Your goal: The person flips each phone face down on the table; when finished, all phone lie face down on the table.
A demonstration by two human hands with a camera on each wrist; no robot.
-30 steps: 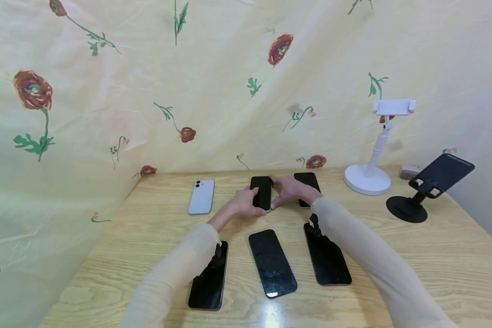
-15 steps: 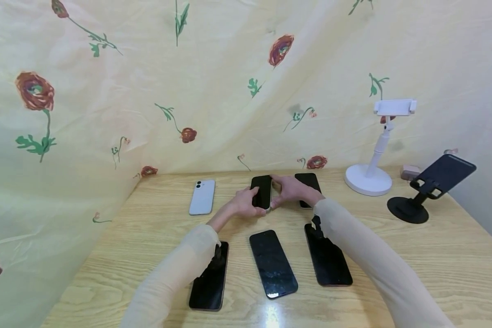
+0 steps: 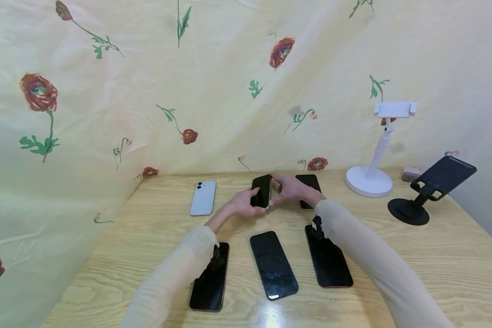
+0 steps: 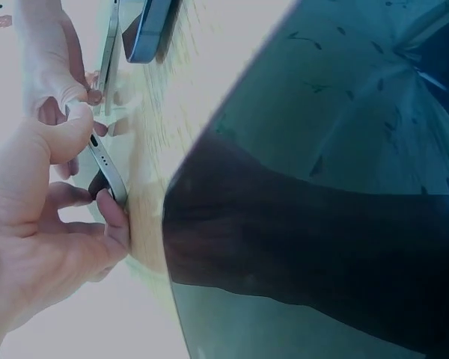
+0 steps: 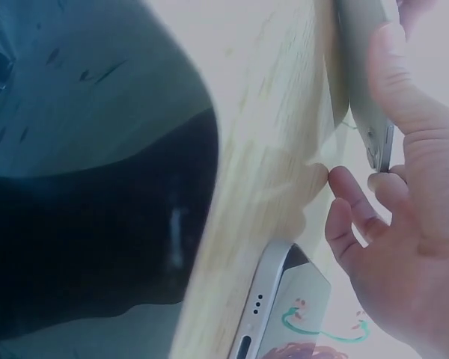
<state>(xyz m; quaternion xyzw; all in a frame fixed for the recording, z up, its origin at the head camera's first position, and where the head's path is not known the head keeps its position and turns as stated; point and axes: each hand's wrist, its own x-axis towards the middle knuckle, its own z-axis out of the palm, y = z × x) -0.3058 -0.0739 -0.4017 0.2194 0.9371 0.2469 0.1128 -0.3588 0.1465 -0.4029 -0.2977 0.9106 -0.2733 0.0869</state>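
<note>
Both hands hold a black-screened smartphone [image 3: 262, 190] at the back of the table. My left hand [image 3: 242, 203] grips its left side, with thumb and fingers spread along the near end. The thumb and fingers of my right hand [image 3: 288, 187] pinch the right edge at its two ends. In the left wrist view the phone [image 4: 108, 170] is tilted, its left edge low by the table and its right edge raised. The right wrist view shows the pale back of the phone [image 5: 365, 71] and a camera bump, with a shadow on the wood below.
A pale phone [image 3: 203, 198] lies face down at left; a dark phone [image 3: 310, 182] lies beyond the right wrist. Nearer are more phones: left [image 3: 210, 284], middle [image 3: 274, 264] and right [image 3: 329, 262]. A white stand [image 3: 369, 181], a small box [image 3: 410, 173] and a black stand [image 3: 408, 211] stand at right.
The right edge of the held phone has risen, so the phone is tilted more to the left. Both hands stay in nearly the same place. The other phones have not moved.
</note>
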